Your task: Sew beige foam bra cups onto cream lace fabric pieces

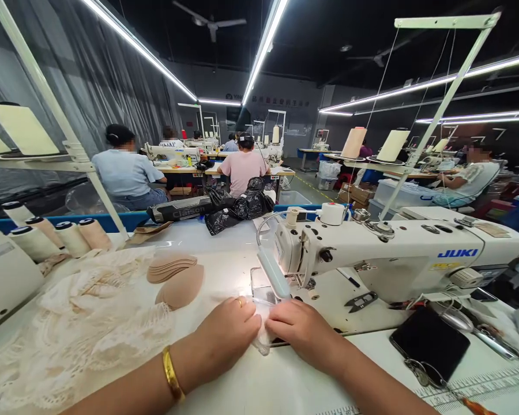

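Both hands meet in front of the needle area of a white sewing machine (398, 253). My left hand (229, 331), with a gold bangle at the wrist, has its fingers closed on a small piece of pale, sheer fabric (263, 344). From the other side my right hand (300, 328) pinches the same fabric. The needle and presser foot are hidden behind a lit lamp head (273, 274) and my fingers. Left of my hands lies a heap of cream lace fabric (90, 323), with a stack of beige cup pads (172, 268) and one larger beige pad (184, 288) beside it.
Thread snips (361, 301) lie on the machine bed. A black phone-like slab (430, 346) and a ruler (493, 377) are at right. Black plastic bags (242, 207) sit at the table's back. Thread cones (69, 237) stand at left. Several people work at machines beyond.
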Available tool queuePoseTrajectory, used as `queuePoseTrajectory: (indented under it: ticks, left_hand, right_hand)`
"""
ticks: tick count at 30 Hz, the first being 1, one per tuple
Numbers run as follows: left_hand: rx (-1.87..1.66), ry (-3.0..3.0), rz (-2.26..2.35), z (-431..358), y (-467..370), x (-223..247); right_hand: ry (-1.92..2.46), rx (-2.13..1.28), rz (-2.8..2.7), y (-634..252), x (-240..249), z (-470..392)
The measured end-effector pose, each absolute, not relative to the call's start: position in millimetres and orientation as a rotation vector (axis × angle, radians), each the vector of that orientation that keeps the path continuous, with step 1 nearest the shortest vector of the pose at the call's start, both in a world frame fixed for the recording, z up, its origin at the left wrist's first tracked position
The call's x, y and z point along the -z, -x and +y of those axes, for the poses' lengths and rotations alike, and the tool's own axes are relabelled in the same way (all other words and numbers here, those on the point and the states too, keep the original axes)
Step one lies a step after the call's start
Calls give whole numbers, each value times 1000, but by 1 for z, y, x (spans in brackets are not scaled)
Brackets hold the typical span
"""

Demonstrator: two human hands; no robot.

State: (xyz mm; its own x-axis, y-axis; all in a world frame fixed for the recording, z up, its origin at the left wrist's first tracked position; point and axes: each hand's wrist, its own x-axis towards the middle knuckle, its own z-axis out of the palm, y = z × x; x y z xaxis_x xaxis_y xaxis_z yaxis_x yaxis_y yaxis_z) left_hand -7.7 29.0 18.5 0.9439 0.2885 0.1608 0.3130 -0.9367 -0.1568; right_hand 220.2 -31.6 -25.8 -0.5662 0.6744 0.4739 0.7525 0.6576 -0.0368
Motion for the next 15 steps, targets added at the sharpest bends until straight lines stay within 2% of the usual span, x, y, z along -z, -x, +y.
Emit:
queuePoseTrajectory:
  ticks: [7,11,15]
  left_hand:
    - [421,2978,-513,33,8,-10]
    - [486,2970,-367,36,8,-5]
    - [422,2977,-416,35,8,-3]
  right_hand:
    - [1093,-40,-2362,-228,15,-39]
    - [1113,-43,-2345,-227,10,-43]
    - [1173,-33,-2337,-227,11,-46]
